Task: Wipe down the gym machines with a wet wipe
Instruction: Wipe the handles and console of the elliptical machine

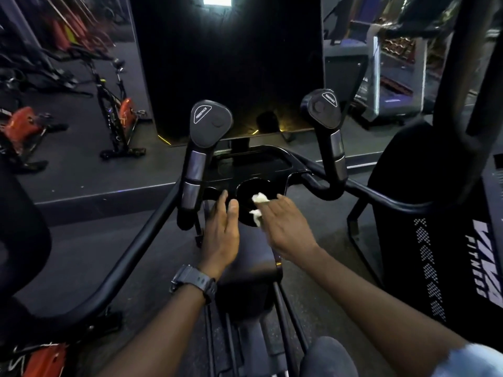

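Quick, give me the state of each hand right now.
Left hand: open, fingers straight, holding nothing.
Right hand: holds the white wet wipe at the fingers.

Both hands sit in the gap between the two upright handles: the left handle (200, 156) stands just beside the left hand (221, 235), the right handle (330, 137) further from the right hand (285, 227). Ahead, the black console tray (250, 164) and the dark panel (228, 63) close the way. Curved side bars (130, 257) fence both sides; above the hands the space is open.
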